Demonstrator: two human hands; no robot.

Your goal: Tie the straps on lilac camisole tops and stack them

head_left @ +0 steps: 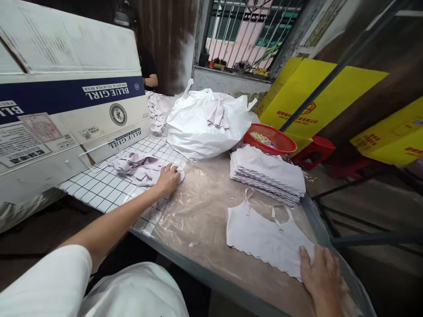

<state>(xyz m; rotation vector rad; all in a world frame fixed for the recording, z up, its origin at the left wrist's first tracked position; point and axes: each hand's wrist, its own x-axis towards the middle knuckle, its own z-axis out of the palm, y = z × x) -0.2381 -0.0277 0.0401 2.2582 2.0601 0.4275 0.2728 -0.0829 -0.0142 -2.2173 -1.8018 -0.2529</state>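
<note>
A pale lilac camisole top [264,235] with thin straps and a scalloped hem lies flat on the plastic-covered table. My right hand [322,273] rests on its lower right corner, fingers stretched out. At the left, my left hand [169,179] has its fingers curled over a lilac cloth piece [181,175] at the edge of a crumpled heap of lilac fabric [139,168]; the fingertips are partly hidden. Behind the camisole stands a neat stack of lilac garment pieces [267,174] with wavy edges.
A big white plastic bag [205,132] with a cloth on it sits at the back, beside a red basket [276,140]. A large carton [69,105] stands at the left. Yellow bags [317,97] and a red stool [315,152] are beyond the right edge. Another person's arm [151,81] shows behind.
</note>
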